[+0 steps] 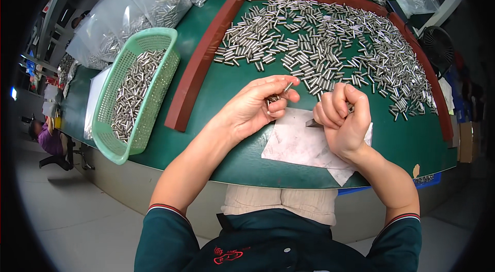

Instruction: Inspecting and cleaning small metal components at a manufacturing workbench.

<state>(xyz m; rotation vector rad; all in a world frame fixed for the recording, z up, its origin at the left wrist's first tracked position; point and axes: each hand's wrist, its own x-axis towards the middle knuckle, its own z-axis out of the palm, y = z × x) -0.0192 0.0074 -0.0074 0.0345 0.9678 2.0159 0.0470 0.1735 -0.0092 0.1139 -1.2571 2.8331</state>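
Note:
My left hand (255, 104) is closed round several short metal pins, and one pin (287, 87) pokes up between its thumb and fingertip. Close by on the right, my right hand (343, 117) is curled into a fist. From under its fingers sticks the end of a dark, flat-ended tool (313, 123); the rest is hidden in the fist. Below that hand lies a smudged white cloth (296, 140) on the green tabletop (237, 161). Beyond both hands spreads a large layer of loose, shiny metal pins (317, 61).
Dark red wooden bars (198, 66) frame the loose pins on the left, back and right. A light green basket (147, 117) of pins stands at left. Clear bags (165, 6) full of pins line the back. At far right is a black fan (437, 45).

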